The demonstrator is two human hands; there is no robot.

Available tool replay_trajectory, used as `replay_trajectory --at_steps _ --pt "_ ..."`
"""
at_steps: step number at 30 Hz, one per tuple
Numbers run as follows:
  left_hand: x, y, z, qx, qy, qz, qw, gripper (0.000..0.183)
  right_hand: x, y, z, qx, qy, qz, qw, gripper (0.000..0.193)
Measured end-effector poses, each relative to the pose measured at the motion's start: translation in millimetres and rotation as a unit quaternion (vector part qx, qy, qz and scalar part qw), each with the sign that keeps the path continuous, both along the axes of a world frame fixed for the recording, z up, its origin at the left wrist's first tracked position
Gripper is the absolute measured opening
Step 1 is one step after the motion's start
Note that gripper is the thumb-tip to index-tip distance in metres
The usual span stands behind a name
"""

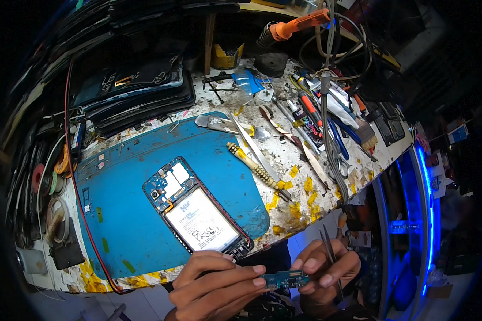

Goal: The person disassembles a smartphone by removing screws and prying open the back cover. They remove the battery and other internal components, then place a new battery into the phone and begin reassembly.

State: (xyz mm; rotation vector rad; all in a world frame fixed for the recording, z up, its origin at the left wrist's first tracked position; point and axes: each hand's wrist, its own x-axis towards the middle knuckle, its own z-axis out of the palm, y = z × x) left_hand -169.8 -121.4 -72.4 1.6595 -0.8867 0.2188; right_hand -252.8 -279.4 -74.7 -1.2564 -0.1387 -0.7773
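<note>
A small blue-green circuit board (285,280) is held level in front of me, just off the table's near edge. Its left end is pinched by my left hand (217,283), fingers closed. My right hand (326,267) grips the other end with thumb and fingertips, and a pair of tweezers (331,251) sticks up between its fingers, points upward. Beyond my left hand lies an opened smartphone (202,218) on a blue work mat (123,214). Its white battery and upper board are bare; my left fingers cover part of its lower edge.
A yellow-handled screwdriver (254,165) and a metal strip (254,150) lie by the mat's right edge. Pens, a brush (366,136) and cables crowd the right. Stacked phone parts (139,96) stand at the back left. An orange-handled soldering iron (300,25) hangs above. A red cable (80,198) crosses the left.
</note>
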Motion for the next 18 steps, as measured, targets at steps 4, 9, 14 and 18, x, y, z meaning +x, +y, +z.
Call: replay_trajectory --at_steps 4,9,14,18 --pt "-0.4 0.9 1.5 -0.007 -0.001 0.006 1.000 0.021 0.7 0.4 -0.4 -0.003 -0.004 -0.008 1.000 0.029" --pt "-0.5 4.2 4.1 -0.011 -0.006 0.002 1.000 0.021 2.9 0.8 -1.8 0.011 -0.004 0.000 1.000 0.029" --pt "-1.2 4.6 4.2 -0.019 -0.003 0.007 1.000 0.021 3.9 2.2 -2.5 0.020 -0.002 -0.004 1.000 0.029" --pt "-0.2 4.3 3.3 -0.011 -0.006 0.002 1.000 0.021 3.1 1.7 -1.7 0.019 0.003 -0.002 1.000 0.028"
